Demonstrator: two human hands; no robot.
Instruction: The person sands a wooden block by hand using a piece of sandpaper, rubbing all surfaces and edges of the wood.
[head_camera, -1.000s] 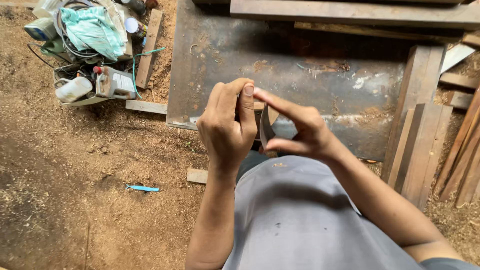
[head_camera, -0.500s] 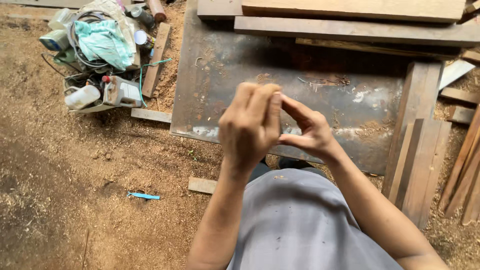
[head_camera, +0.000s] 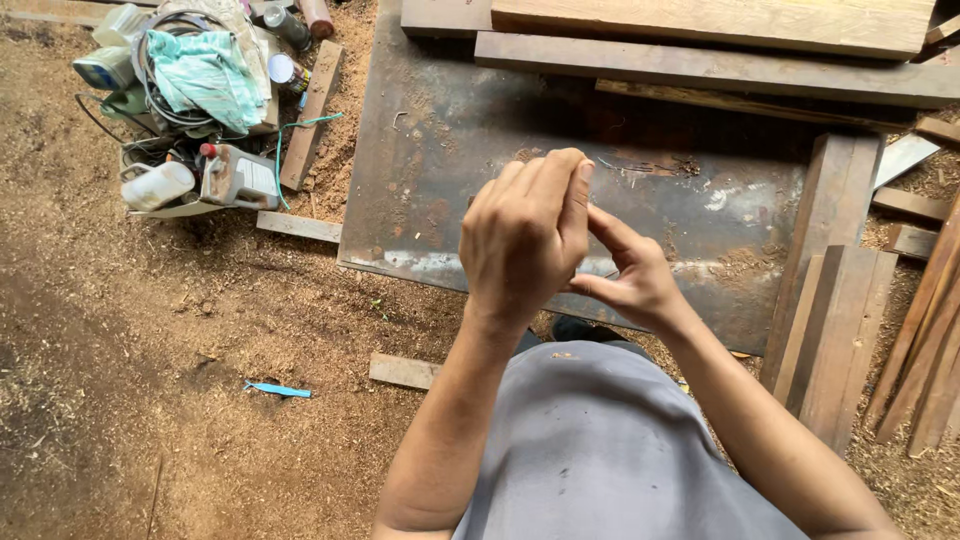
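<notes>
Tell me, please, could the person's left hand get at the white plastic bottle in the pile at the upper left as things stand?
Probably not without stepping over: the left hand is raised against the right hand, and the white plastic bottle lies far off across the sawdust floor. Nothing blocks the way.

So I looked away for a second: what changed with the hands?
Left hand rose and closed over the right hand; the thin dark piece seen between them earlier is now hidden. Both hands stay together above the metal sheet; the planks are unmoved.
</notes>
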